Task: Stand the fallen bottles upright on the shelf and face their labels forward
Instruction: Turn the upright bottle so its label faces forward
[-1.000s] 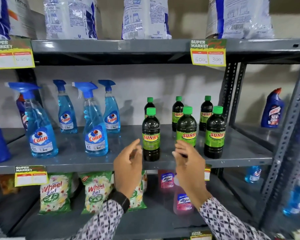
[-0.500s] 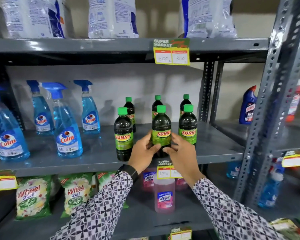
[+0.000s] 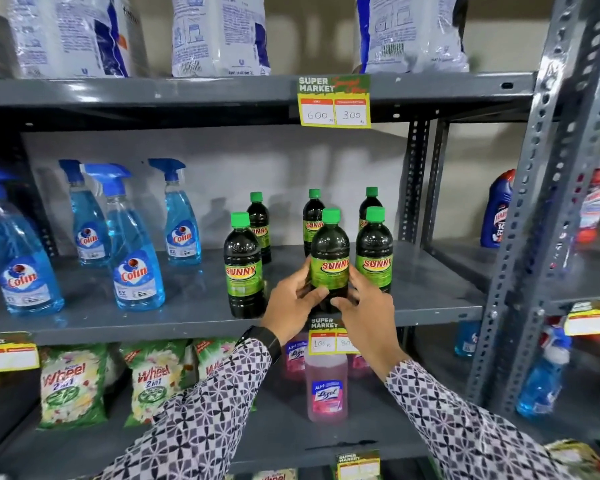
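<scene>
Several dark SUNNY bottles with green caps stand upright on the grey middle shelf (image 3: 194,320). The front middle bottle (image 3: 329,258) shows its green label forward. My left hand (image 3: 291,303) wraps its lower left side and my right hand (image 3: 364,313) its lower right side, thumbs meeting at the front. A front left bottle (image 3: 243,268) and a front right bottle (image 3: 374,252) flank it, labels forward. Three more bottles (image 3: 258,225) stand in a back row, partly hidden.
Blue Colin spray bottles (image 3: 134,247) stand left on the same shelf. A price tag (image 3: 329,336) hangs on the shelf edge under my hands. Pink Lizol bottles (image 3: 326,389) and Wheel packets (image 3: 71,382) fill the shelf below. A grey upright post (image 3: 534,202) rises at right.
Both hands went from hovering open before the shelf to closing on the front middle bottle. The camera swung right, so everything slid left in view. Over the last half second the grip held.
</scene>
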